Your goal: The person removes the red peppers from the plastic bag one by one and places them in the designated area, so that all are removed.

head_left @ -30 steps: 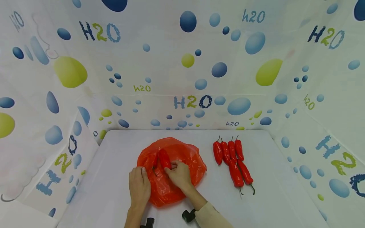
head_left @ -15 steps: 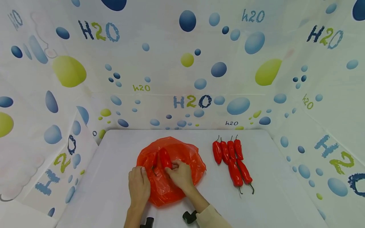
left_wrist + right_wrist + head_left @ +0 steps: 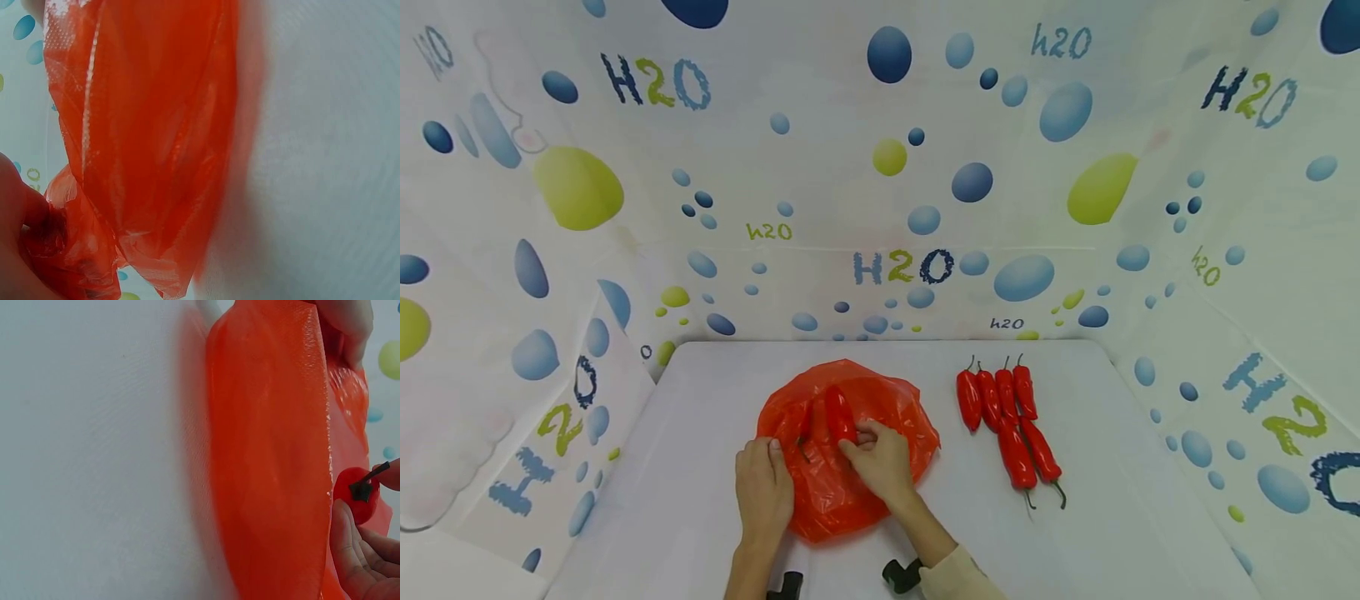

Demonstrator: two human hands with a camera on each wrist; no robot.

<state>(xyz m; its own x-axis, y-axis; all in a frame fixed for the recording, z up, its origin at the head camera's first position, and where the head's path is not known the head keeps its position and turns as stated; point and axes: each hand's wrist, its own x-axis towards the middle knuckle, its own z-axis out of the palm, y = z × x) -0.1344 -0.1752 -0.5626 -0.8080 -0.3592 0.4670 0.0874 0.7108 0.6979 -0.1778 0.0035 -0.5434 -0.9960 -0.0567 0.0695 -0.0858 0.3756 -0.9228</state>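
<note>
A crumpled orange-red plastic bag [image 3: 838,512] lies on the white table. My left hand [image 3: 765,492] grips the bag's near-left edge; the left wrist view shows its fingers [image 3: 34,212] curled into the plastic. My right hand [image 3: 883,462] pinches a shiny red chili pepper [image 3: 839,410] between thumb and fingers over the bag. In the right wrist view the green stem end of this pepper [image 3: 353,497] points toward the camera. Another red chili pepper [image 3: 806,422], partly hidden by plastic, lies in the bag just left of the held one.
Several red chili peppers [image 3: 1017,454] lie in two rows on the table [image 3: 1120,517], right of the bag. Black device parts [image 3: 901,575] show by both wrists. A white sheet printed with dots [image 3: 889,55] hangs behind and at the sides.
The held chili pepper and my right hand have shifted slightly right over the bag. My left hand keeps its hold on the bag's edge. The head view has drifted slightly.
</note>
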